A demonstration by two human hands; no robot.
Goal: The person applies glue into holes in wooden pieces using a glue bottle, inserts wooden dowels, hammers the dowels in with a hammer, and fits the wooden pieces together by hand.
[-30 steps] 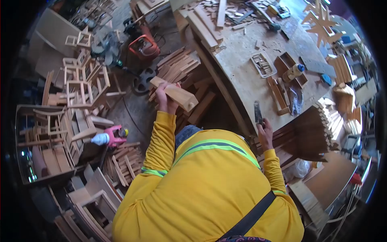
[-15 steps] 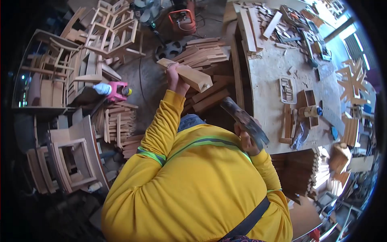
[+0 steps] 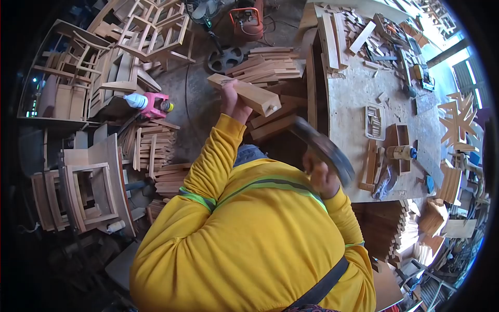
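Note:
My left hand (image 3: 235, 102) is wrapped round a thick, pale wooden block (image 3: 249, 96), held up in front of my body. A short round peg (image 3: 271, 108) shows at the block's near right end. To the right, my right hand (image 3: 321, 174) is closed on a dark hammer (image 3: 326, 151); its long head is blurred, and the fingers partly hide the handle. The hammer and the block are apart.
A workbench (image 3: 348, 114) on the right carries a tray of dowels (image 3: 374, 120), a glue bottle (image 3: 401, 152) and wood scraps. Stacked wood (image 3: 267, 65) lies on the floor ahead. Chair frames (image 3: 153, 31) and a pink object (image 3: 154, 105) are at the left.
The hammer has come up from beside the bench to in front of my body, turning its head across. The block has shifted right in view, along with the surroundings, as the camera turned.

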